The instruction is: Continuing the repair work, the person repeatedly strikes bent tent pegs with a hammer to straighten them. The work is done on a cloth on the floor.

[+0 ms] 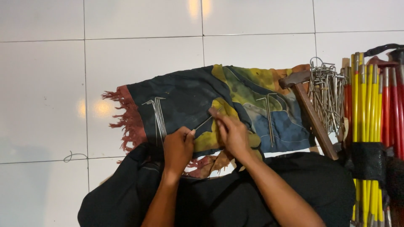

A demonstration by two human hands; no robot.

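Here, at lower centre, both hands pinch one thin metal tent peg [203,123] — left hand [178,148] closed on its near end, right hand [231,132] on its far end — over a fringed patterned cloth [189,94] on the white tiled floor [42,84]; a hammer [309,107] lies at right.

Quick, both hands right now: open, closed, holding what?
Left hand: closed, pinching one end of a thin metal peg.
Right hand: fingers pressing the peg's other end against the cloth.

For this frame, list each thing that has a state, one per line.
Cloth: spread flat on the floor.
Peg: held between both hands.
Left hand: gripping the peg.
Right hand: pinching the peg.
Hammer: lying untouched.
Poles: bundled, strapped.
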